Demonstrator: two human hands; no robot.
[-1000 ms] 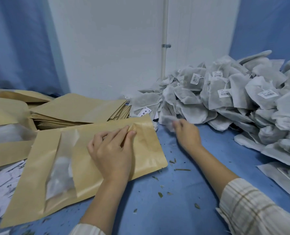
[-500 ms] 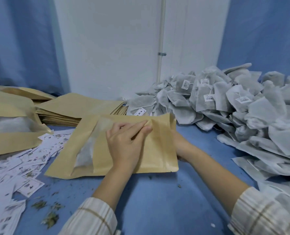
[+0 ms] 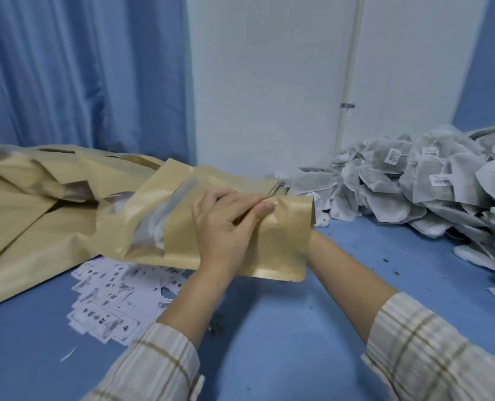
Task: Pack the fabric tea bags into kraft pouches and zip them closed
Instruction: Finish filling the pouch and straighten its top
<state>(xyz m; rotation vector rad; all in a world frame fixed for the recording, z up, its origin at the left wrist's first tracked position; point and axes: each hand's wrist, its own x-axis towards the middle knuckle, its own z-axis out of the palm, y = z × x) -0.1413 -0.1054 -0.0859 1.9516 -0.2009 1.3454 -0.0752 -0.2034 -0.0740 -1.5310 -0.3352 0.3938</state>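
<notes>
I hold a kraft pouch [image 3: 281,247] with a clear window just above the blue table. My left hand [image 3: 226,227] lies across its front, thumb and fingers pinching its upper edge near the right end. My right hand is hidden behind the pouch; only its wrist [image 3: 318,244] shows at the pouch's right side. Something white shows through the window [image 3: 151,230]. A large heap of grey fabric tea bags [image 3: 431,189] with white barcode labels lies at the right.
Several kraft pouches [image 3: 38,215] lie in a loose pile at the left, and a flat stack [image 3: 258,178] sits behind my hands. Small printed paper labels [image 3: 110,302] are scattered on the blue table [image 3: 284,342]. A white wall panel and blue curtains stand behind.
The pouch has moved left and up off the table. My right hand went from the tea bag heap to behind the pouch. My view turned left.
</notes>
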